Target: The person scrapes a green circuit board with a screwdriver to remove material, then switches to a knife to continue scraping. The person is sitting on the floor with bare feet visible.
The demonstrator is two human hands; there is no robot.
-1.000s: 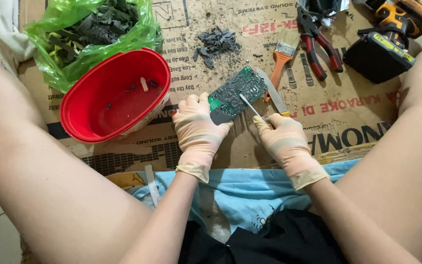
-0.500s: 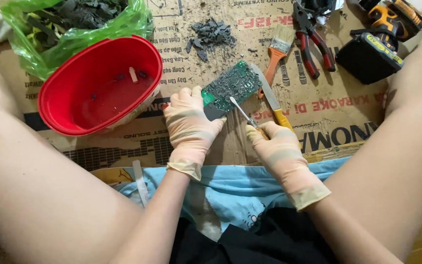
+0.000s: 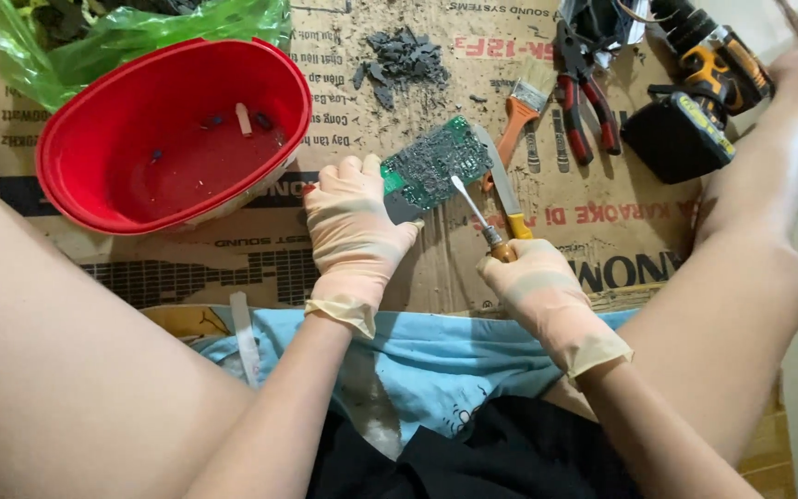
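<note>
My left hand (image 3: 355,226), in a pale rubber glove, grips the near left edge of a green circuit board (image 3: 436,171) lying tilted on flattened cardboard (image 3: 399,268). My right hand (image 3: 538,291), also gloved, is closed on the wooden handle of a screwdriver (image 3: 475,214). Its metal tip rests on the near edge of the board. A putty knife (image 3: 502,185) with a yellow handle lies just right of the board, under the screwdriver shaft.
A red oval basin (image 3: 94,185) with a few small bits sits at the left, a green plastic bag (image 3: 131,37) behind it. Grey debris (image 3: 404,55), a paintbrush (image 3: 521,111), red-handled pliers (image 3: 584,97) and a cordless drill (image 3: 695,102) lie beyond. My bare legs flank both sides.
The view has shifted slightly. My right hand has drawn the screwdriver a little toward me, its tip now at the board's near edge. My left hand keeps its hold on the board.
</note>
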